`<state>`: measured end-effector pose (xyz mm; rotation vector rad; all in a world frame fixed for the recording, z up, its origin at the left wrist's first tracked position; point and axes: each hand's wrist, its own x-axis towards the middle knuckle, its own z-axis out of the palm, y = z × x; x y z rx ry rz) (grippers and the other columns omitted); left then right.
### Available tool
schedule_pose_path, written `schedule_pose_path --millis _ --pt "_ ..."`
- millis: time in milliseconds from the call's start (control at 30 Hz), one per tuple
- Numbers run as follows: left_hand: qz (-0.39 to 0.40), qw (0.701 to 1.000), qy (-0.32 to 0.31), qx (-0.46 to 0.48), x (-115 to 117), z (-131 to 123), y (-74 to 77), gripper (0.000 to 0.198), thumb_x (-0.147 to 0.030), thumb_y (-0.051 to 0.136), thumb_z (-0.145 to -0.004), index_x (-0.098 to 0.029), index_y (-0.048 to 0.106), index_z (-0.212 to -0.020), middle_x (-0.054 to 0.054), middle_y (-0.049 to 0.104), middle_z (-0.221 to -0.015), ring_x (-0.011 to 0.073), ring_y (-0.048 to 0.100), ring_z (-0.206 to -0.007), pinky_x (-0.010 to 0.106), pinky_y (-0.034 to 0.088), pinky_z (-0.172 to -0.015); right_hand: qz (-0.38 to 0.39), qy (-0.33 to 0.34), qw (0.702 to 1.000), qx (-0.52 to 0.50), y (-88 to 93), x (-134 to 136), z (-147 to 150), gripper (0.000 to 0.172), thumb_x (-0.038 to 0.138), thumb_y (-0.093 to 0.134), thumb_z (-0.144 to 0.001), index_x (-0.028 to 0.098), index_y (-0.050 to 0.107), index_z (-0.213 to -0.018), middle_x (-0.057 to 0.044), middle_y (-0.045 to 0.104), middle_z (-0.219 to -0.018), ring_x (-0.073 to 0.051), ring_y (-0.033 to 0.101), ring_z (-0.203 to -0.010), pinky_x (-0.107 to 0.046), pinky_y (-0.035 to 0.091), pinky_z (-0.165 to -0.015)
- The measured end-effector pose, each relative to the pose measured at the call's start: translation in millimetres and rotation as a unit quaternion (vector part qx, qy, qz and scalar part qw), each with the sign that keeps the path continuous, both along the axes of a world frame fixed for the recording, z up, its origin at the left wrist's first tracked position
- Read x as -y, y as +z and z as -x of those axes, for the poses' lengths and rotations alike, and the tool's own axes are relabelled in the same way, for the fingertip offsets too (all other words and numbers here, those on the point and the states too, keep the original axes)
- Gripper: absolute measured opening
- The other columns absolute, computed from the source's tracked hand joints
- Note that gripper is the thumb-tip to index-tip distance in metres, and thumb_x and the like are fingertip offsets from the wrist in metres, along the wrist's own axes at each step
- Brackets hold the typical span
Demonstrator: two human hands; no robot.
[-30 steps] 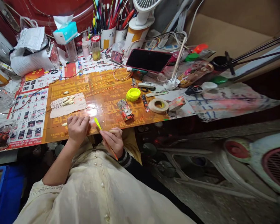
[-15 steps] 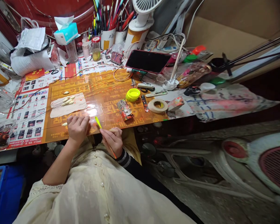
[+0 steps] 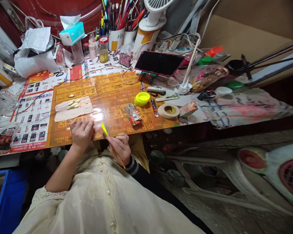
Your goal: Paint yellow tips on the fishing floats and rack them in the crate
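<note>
My right hand (image 3: 121,147) is closed around a thin paintbrush (image 3: 104,129). Its tip is coated bright yellow and points up and left, while the orange end of its handle comes out below the hand. My left hand (image 3: 82,132) rests at the table's front edge with its fingers curled together; what they hold, if anything, is hidden. Just left of those fingers a bit of a small pale piece shows. Behind this hand, several cream, bulb-shaped pieces (image 3: 74,104) on thin dark stems lie on a pale cloth (image 3: 84,110). An uncovered pot of neon yellow paint (image 3: 142,98) stands farther right.
A paint-smeared block (image 3: 133,115) and a roll of tape (image 3: 168,110) lie on the table's right half. Behind them a phone (image 3: 158,63) leans at a slant. Cups of brushes (image 3: 116,39), a tissue box (image 3: 72,33) and a white fan (image 3: 152,19) line the back.
The view has shifted slightly, so the table's things sit a little farther right. The pale piece beside my left hand is now mostly covered. Both hands keep nearly the same pose.
</note>
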<state>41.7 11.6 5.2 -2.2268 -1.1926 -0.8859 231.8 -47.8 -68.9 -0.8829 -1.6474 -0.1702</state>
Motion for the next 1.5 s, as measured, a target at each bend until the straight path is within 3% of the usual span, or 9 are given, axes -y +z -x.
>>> schedule_pose_path --millis 167,500,933,1167,1500 --pt "0.011 1.0 0.01 0.003 2 6 -1.2 0.017 -0.028 0.055 -0.099 -0.024 0.071 -0.106 0.004 0.076 -0.089 0.0198 0.062 -0.08 0.042 0.032 -0.088 0.001 0.025 1.0 0.015 3.6 0 8 0.061 0.009 0.06 -0.09 0.028 0.048 -0.147 -0.003 0.075 -0.105 -0.017 0.056 -0.088 -0.042 0.046 -0.094" --pt "-0.018 1.0 0.008 0.002 3 5 0.1 0.013 -0.026 0.059 -0.097 -0.022 0.07 -0.102 0.002 0.075 -0.083 0.0181 0.063 -0.077 0.04 0.032 -0.087 0.027 0.006 0.999 0.04 1.9 0 15 0.061 0.009 0.062 -0.09 0.028 0.049 -0.146 -0.003 0.075 -0.11 -0.017 0.055 -0.09 -0.041 0.043 -0.095" --pt "-0.001 1.0 0.006 0.009 2 7 -2.3 0.015 -0.027 0.058 -0.098 -0.023 0.071 -0.104 0.002 0.076 -0.087 0.0192 0.064 -0.08 0.04 0.031 -0.087 0.033 -0.004 0.999 0.036 2.6 0 17 0.067 0.007 0.063 -0.089 0.029 0.045 -0.149 -0.003 0.075 -0.113 -0.017 0.054 -0.089 -0.04 0.042 -0.094" --pt "0.012 1.0 0.008 0.021 2 7 -3.0 0.017 -0.028 0.055 -0.099 -0.024 0.071 -0.104 0.003 0.076 -0.088 0.019 0.065 -0.081 0.041 0.031 -0.088 0.044 -0.006 0.998 0.04 -5.4 1 14 0.057 0.012 0.057 -0.093 0.027 0.048 -0.147 -0.005 0.074 -0.113 -0.018 0.058 -0.092 -0.042 0.046 -0.095" --pt "-0.017 0.999 0.022 0.025 9 28 -4.2 0.016 -0.023 0.062 -0.094 -0.024 0.07 -0.107 0.003 0.077 -0.093 0.0208 0.066 -0.087 0.046 0.032 -0.101 0.005 0.034 0.999 0.032 -2.1 2 17 0.054 0.01 0.059 -0.09 0.027 0.053 -0.141 -0.003 0.075 -0.104 -0.016 0.058 -0.088 -0.042 0.048 -0.095"
